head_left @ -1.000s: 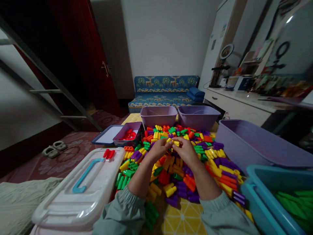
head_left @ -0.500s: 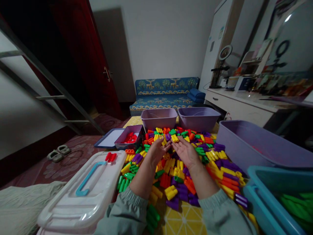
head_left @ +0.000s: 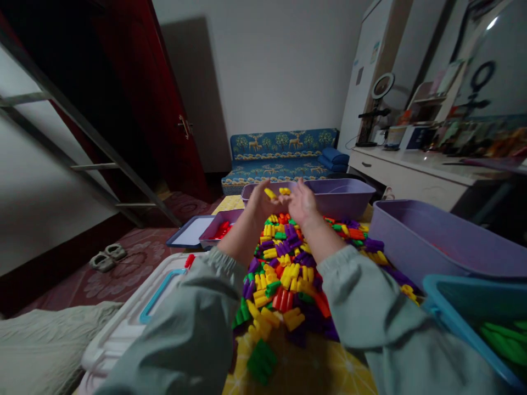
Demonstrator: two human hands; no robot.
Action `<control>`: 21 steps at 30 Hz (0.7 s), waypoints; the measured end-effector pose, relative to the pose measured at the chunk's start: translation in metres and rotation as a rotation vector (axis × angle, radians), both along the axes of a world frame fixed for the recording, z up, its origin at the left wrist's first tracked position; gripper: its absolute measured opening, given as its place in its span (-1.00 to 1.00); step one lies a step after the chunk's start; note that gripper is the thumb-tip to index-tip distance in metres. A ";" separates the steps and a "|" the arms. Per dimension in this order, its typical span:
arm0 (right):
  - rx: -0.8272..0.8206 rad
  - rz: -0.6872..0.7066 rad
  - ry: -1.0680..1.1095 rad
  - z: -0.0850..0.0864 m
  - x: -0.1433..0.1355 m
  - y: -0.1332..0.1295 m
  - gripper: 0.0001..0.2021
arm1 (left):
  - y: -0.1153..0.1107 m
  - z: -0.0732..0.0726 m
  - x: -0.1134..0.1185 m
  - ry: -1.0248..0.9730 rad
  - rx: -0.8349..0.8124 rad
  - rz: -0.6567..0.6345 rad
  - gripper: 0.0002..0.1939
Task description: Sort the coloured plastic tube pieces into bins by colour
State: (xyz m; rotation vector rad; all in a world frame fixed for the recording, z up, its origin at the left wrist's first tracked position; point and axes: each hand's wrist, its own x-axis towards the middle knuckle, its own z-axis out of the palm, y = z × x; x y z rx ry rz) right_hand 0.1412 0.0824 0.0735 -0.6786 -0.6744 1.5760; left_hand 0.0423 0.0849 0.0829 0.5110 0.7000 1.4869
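My left hand [head_left: 260, 204] and my right hand [head_left: 303, 204] are raised side by side, cupped toward each other, in front of the left bin at the back. Yellow plastic building blocks lie between them: one block [head_left: 270, 193] against my left hand, another block [head_left: 284, 191] by the fingers of my right. Their lower fingers partly hide what else they may hold. Beneath my wrists spreads a heap of red, green, purple and yellow blocks [head_left: 290, 274] on a yellow patterned tabletop [head_left: 313, 367].
Purple bins stand at the back [head_left: 343, 200] and right [head_left: 432, 241]. A teal bin [head_left: 453, 323] with green pieces is at the near right. On the left are a white lid with a blue handle [head_left: 160, 296] and a small purple tray of red pieces [head_left: 209, 233]. A patterned sofa [head_left: 284, 159] stands behind.
Both hands have risen and moved forward from the heap to the back bin, carrying yellow blocks. My sleeves now cover more of the lid and the heap.
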 end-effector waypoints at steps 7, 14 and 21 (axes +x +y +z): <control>0.177 -0.061 -0.117 -0.021 0.009 -0.005 -0.54 | -0.003 -0.034 -0.020 0.312 0.062 0.135 -0.54; 0.242 -0.058 -0.555 -0.090 0.054 -0.056 -0.61 | -0.062 -0.114 -0.021 0.996 0.240 -0.101 -0.63; 0.379 0.041 -1.304 -0.090 0.090 -0.057 -0.80 | -0.096 -0.079 -0.036 1.952 0.291 -0.337 -0.59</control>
